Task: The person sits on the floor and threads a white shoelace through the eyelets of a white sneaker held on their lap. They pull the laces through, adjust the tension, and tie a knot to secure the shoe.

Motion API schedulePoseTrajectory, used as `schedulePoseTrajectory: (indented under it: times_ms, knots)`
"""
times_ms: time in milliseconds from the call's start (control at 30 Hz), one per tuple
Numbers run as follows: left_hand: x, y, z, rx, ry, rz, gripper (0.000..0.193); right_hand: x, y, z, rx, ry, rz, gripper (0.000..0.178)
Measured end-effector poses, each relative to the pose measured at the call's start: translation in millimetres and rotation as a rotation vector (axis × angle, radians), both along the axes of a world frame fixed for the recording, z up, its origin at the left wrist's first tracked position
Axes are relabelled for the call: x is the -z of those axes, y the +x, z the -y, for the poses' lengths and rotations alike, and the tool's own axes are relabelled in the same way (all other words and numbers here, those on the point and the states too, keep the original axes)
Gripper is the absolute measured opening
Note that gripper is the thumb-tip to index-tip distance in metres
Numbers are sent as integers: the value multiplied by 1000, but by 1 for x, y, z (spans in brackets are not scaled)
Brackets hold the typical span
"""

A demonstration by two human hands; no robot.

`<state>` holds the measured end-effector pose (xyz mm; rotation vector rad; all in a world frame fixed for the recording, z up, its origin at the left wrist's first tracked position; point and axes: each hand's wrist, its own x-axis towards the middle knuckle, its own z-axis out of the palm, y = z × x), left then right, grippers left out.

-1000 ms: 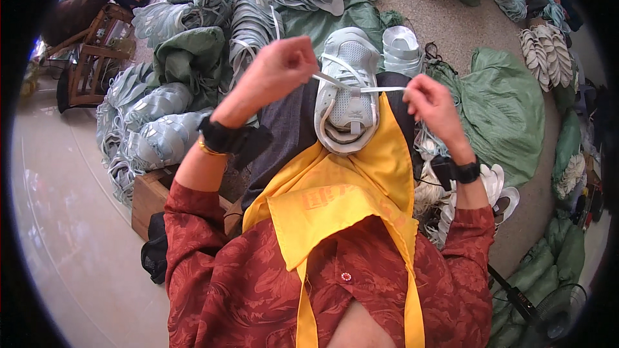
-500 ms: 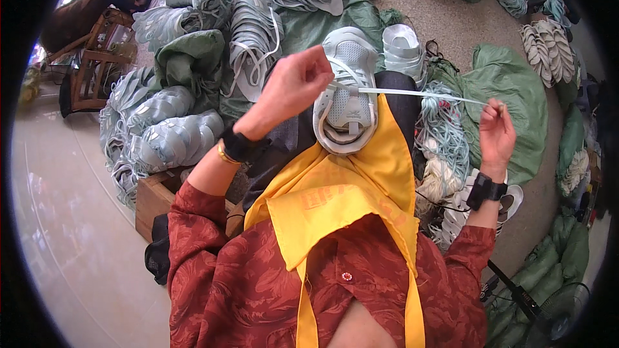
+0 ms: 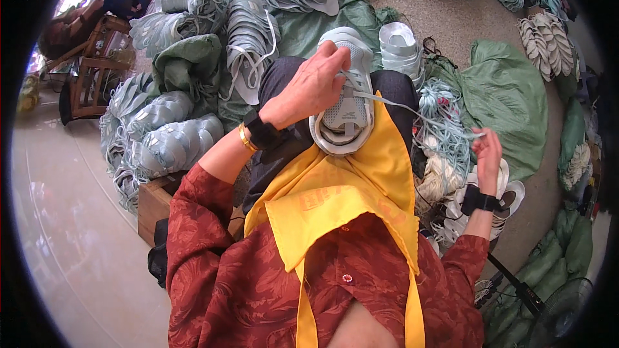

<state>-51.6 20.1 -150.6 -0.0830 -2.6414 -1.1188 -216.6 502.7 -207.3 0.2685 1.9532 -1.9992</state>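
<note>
As I look past the yellow cloth apron (image 3: 335, 203), a crumpled green plastic-looking sack (image 3: 506, 100) slumps at two o'clock, contents hidden; at nine, a red patterned sleeve (image 3: 200, 232) partly covers a brown wooden box (image 3: 153, 212), its inside unreadable. A pale-grey mesh shoe (image 3: 342, 116) sits at twelve. The left hand (image 3: 313, 85), fingers bent, masks its lacing, hold unclear; past two, the right hand (image 3: 489, 153) pinches a thin pale lace (image 3: 393, 104).

"Where do we see the shoe (image 3: 342, 115)?"

"On the lap (image 3: 393, 154), upper middle of the frame, left hand (image 3: 309, 84) over its left side; its lace (image 3: 401, 107) runs rightward to the right hand (image 3: 488, 154)."

"And around it?"

"We have shoe stacks (image 3: 174, 143) at left, a box (image 3: 153, 209) below them, a lace bundle (image 3: 445, 132) right, a sack (image 3: 509, 106) farther right."
</note>
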Motion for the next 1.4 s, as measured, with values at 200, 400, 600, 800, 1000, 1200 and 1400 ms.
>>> schedulePoseTrajectory:
  times_ms: [200,400,600,800,1000,1200,1400]
  knots:
    - [-7,-12,8,173,-42,9,21,2,23,97,-250,358,-300,22]
    - [-11,-11,8,246,-105,32,17,-58,66,210,-494,217,-376,15]
    - [-25,-10,8,301,-198,15,15,-67,80,257,-641,213,-467,12]
    - [-38,17,5,212,-495,43,26,-64,74,276,-734,163,-482,13]
    - [-37,27,0,-29,-413,32,27,-73,74,297,-897,121,-507,15]
    - [-34,27,-8,-120,88,-70,16,-70,65,304,-986,-56,-182,19]
    - [-40,29,-1,47,585,83,9,-70,66,300,-1014,-201,-37,18]
